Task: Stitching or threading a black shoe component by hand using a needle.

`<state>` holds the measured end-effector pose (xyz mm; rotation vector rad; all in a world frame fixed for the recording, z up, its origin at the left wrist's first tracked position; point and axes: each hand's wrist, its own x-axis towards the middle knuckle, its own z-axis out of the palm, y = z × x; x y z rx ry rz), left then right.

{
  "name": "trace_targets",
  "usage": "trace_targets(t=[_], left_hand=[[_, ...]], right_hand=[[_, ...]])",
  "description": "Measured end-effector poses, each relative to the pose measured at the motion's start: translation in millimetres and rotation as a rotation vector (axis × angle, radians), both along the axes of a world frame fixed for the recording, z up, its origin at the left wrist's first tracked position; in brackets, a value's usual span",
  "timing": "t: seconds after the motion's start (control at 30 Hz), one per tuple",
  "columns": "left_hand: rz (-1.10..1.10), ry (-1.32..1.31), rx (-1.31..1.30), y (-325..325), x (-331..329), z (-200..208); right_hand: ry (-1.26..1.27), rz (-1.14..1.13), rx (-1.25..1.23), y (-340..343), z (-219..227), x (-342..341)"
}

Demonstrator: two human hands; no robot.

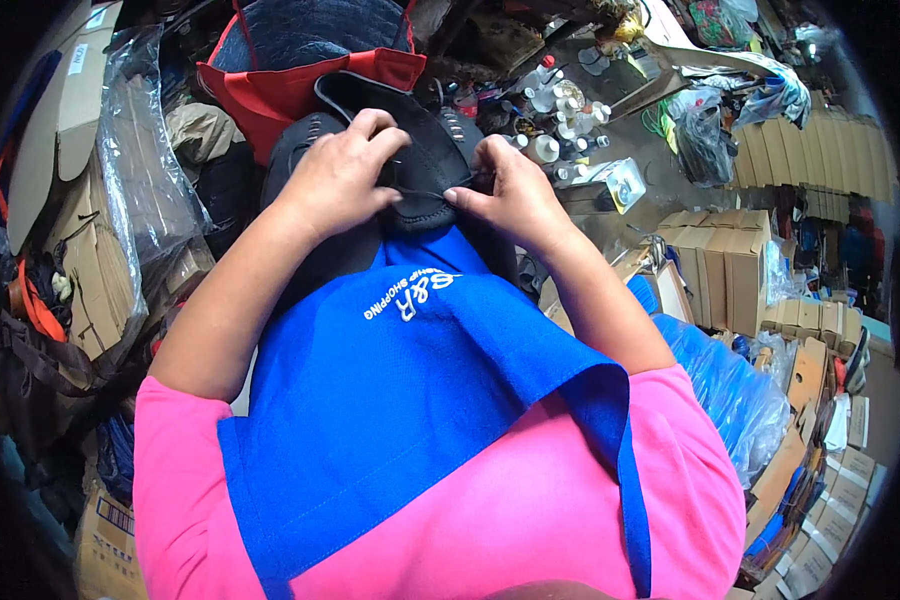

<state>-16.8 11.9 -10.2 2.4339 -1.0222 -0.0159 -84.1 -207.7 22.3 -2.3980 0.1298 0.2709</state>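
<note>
A person in a pink shirt and blue apron (410, 400) works on a black shoe (425, 150) resting in the lap, toe toward the body. The left hand (335, 180) is closed over the shoe's upper, fingertips curled into the lacing area; the right hand (510, 195) pinches a thin black lace (440, 192) stretched between the two hands. The upper looks soft and pliable, likely light and easy to deform, so a steady hold seems best at the firmer sides by the eyelets. A red bag (290, 85), small bottles (555, 140) and stacked cardboard boxes (730, 265) crowd the surroundings.
</note>
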Motion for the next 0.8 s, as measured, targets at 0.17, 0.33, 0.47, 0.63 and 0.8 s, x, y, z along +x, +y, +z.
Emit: trace_targets(t=[0.17,0.33,0.47,0.63,0.8], left_hand=[[-0.293,0.218,-0.119,-14,-18,9],[-0.306,0.166,-0.098,-21,-29,1],[-0.314,0.183,-0.094,-23,-31,-2],[-0.269,0.159,-0.110,-26,-32,-6],[-0.288,0.176,-0.179,-29,-30,-11]], right_hand=[[-0.077,0.284,-0.263,-1,13,0],[0.117,0.417,-0.099,-12,11,-1],[-0.025,0.538,-0.054,-19,5,-4],[-0.038,0.447,-0.204,-44,15,-17],[-0.625,-0.023,-0.750,-77,34,-14]])
